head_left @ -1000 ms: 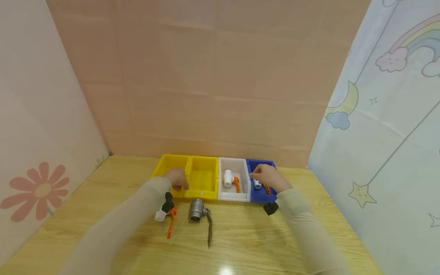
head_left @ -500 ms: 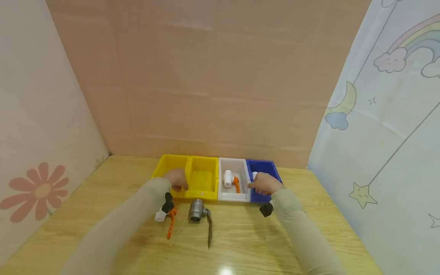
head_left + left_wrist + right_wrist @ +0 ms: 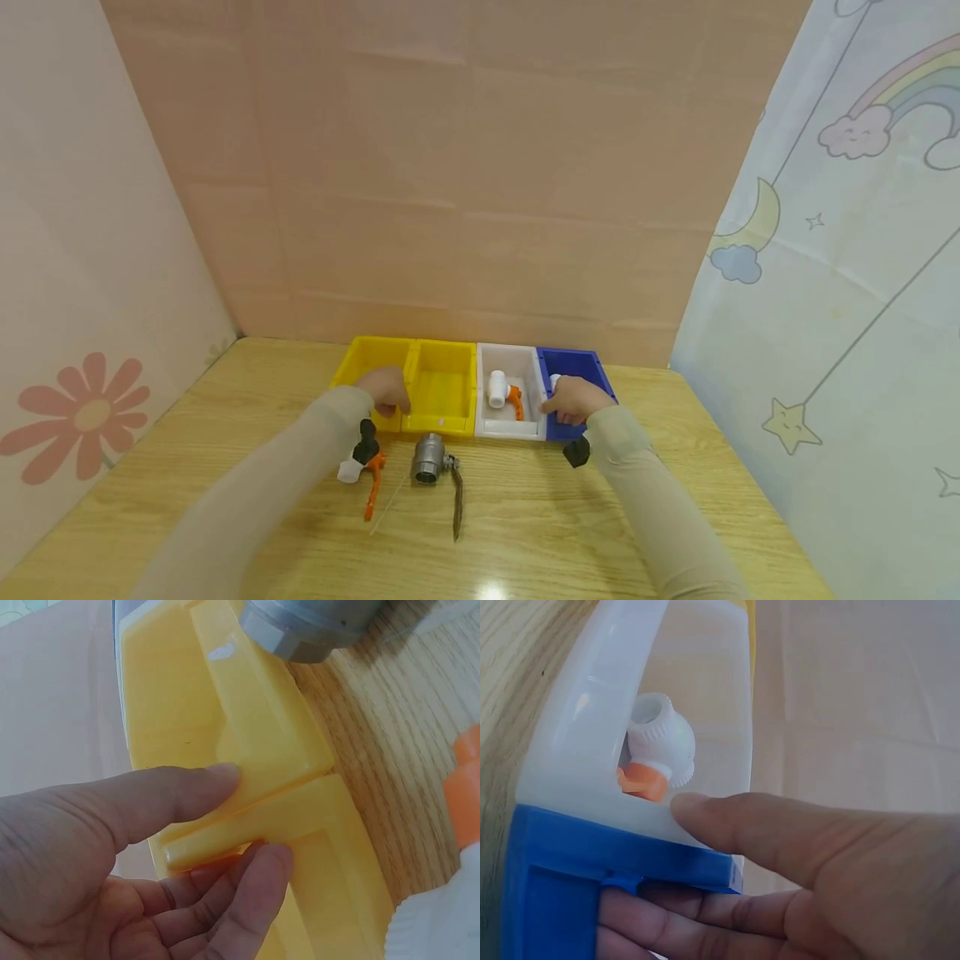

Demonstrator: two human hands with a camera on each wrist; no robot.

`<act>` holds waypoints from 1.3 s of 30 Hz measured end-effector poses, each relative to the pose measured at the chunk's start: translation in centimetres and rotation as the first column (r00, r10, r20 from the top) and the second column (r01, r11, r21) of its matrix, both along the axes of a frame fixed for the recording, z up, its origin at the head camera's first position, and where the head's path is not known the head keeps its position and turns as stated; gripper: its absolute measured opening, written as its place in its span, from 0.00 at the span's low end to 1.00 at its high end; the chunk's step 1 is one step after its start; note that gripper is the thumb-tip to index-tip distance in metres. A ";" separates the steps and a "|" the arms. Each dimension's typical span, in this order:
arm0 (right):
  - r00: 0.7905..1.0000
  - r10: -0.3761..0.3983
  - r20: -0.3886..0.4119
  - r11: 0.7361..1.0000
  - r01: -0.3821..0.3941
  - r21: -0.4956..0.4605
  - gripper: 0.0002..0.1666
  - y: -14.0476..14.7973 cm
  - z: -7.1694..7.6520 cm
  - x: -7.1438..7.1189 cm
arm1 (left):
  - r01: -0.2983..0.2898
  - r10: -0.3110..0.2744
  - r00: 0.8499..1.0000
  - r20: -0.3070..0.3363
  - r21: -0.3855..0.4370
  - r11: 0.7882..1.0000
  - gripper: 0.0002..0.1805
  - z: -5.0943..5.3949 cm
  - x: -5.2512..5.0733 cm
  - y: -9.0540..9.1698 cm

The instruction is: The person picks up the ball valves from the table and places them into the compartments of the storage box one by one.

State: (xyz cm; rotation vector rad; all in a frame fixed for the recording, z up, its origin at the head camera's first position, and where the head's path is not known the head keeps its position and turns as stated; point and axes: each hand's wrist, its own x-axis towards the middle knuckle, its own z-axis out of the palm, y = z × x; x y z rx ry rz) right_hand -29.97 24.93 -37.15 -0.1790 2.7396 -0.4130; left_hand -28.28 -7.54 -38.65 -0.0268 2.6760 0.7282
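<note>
My left hand (image 3: pixel 386 390) is at the adjoining walls of two yellow bins (image 3: pixel 442 346). In the left wrist view the thumb lies on one side of these yellow walls (image 3: pixel 217 825) and curled fingers on the other, pinching them. My right hand (image 3: pixel 577 400) does likewise where the white bin (image 3: pixel 510 429) meets the blue bin (image 3: pixel 570 358). Its thumb is on the white side, its fingers inside the blue bin. A white ball valve (image 3: pixel 664 742) with an orange handle lies in the white bin. Another white piece in the blue bin is mostly hidden by my right hand.
In front of the bins lie a metal ball valve (image 3: pixel 429 458) with a long lever, a thin stick (image 3: pixel 390 504), and a white valve (image 3: pixel 349 472) with an orange handle (image 3: pixel 372 496). A papered back wall (image 3: pixel 465 208) stands close behind the bins.
My right hand has come down from above the blue bin, shifting slightly left, onto the wall between the white and blue bins. The left hand stays at the yellow bins.
</note>
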 end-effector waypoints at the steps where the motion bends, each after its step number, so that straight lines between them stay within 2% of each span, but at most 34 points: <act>1: 1.000 -0.001 0.002 1.000 0.001 0.002 0.17 0.0 0.0 0.0 | -0.003 0.003 1.000 0.000 0.007 1.000 0.10 0.0 0.1 0.0; 12: 1.000 -0.003 0.007 1.000 0.003 0.003 0.15 0.0 -0.3 0.4 | -0.017 0.019 0.999 -0.030 0.076 0.997 0.11 -0.3 1.2 -0.3; 16: 1.000 -0.006 0.010 1.000 0.006 0.003 0.15 0.2 -0.4 0.4 | 0.010 -0.005 0.994 -0.108 0.044 0.999 0.13 0.8 2.1 -0.4; 21: 1.000 0.003 -0.003 1.000 -0.003 0.018 0.15 0.5 -0.5 0.8 | 0.070 -0.065 0.968 -0.241 0.012 0.997 0.14 2.7 3.9 0.5; 26: 1.000 0.013 -0.019 1.000 -0.013 0.002 0.15 0.7 -0.6 1.1 | 0.136 -0.131 0.958 -0.256 0.004 0.991 0.10 3.3 5.6 2.2; 30: 1.000 0.018 -0.019 1.000 -0.018 -0.012 0.15 0.8 -0.5 1.4 | 0.174 -0.174 0.948 -0.265 -0.022 0.984 0.11 2.8 6.6 3.7; 33: 1.000 0.018 -0.017 1.000 -0.018 -0.012 0.15 0.8 -0.5 1.4 | 0.200 -0.209 0.936 -0.284 -0.062 0.978 0.11 1.9 7.4 4.6; 39: 1.000 0.023 -0.012 1.000 -0.023 -0.014 0.15 0.8 -0.5 1.4 | 0.222 -0.249 0.924 -0.290 -0.125 0.967 0.10 0.1 8.8 5.8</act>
